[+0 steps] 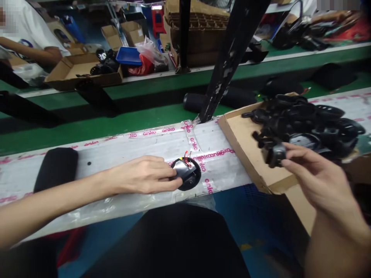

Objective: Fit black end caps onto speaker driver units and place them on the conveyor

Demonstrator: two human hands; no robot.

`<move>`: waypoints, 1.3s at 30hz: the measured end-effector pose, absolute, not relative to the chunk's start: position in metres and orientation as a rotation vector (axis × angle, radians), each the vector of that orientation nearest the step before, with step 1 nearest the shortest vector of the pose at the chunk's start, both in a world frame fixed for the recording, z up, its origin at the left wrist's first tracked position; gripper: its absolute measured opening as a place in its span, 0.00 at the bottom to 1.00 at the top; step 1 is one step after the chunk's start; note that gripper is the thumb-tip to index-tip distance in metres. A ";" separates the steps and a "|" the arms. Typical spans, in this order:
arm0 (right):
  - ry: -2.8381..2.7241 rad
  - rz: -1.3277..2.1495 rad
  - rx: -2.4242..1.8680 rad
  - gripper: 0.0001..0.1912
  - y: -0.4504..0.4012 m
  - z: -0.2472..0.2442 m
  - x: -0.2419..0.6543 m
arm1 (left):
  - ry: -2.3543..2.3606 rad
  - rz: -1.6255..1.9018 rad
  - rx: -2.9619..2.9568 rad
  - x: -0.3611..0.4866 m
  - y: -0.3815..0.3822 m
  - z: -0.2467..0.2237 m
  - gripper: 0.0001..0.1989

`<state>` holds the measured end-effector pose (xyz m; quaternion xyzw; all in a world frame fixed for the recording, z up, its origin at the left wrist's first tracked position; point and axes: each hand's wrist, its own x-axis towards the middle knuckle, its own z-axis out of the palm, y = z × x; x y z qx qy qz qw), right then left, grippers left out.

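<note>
On the white, tape-marked bench (116, 148), a round black part (194, 174) lies with red wires on top. My left hand (147, 174) has its fingers closed on the near left side of this part. My right hand (315, 173) pinches a small black piece (275, 154) between thumb and forefinger, above the front of a cardboard box (240, 148). Behind that hand, the box holds a heap of black plastic parts (304, 119). The underside of the held piece is blurred.
A black cylinder (58, 168) lies on the bench at left. A dark metal post (224, 65) rises at the far edge. Beyond run a green conveyor (145, 114) with black cylinders and another bench with boxes. A person's arm (29, 50) shows at upper left.
</note>
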<state>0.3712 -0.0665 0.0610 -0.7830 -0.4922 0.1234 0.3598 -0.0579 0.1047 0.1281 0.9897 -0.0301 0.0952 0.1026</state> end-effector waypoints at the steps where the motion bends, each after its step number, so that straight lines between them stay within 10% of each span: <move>1: -1.295 0.492 -1.926 0.12 -0.061 0.061 0.354 | -0.087 0.281 2.918 -0.058 0.103 0.128 0.16; 11: -1.999 0.546 -1.753 0.09 -0.035 -0.012 0.233 | -0.026 0.277 2.943 -0.052 0.089 0.132 0.14; 20: -2.517 0.306 -1.640 0.57 -0.011 -0.004 0.260 | 0.085 0.334 2.759 -0.058 0.083 0.124 0.14; 27: -2.409 0.394 -1.714 0.40 0.004 -0.002 0.255 | 0.389 0.625 2.504 -0.072 0.062 0.103 0.20; 32: -2.246 0.270 -1.944 0.44 -0.005 -0.003 0.252 | 0.962 1.140 2.025 -0.044 0.017 0.039 0.58; 39: -2.445 0.505 -1.700 0.49 0.000 -0.008 0.263 | 0.852 1.016 1.815 -0.024 0.028 0.017 0.45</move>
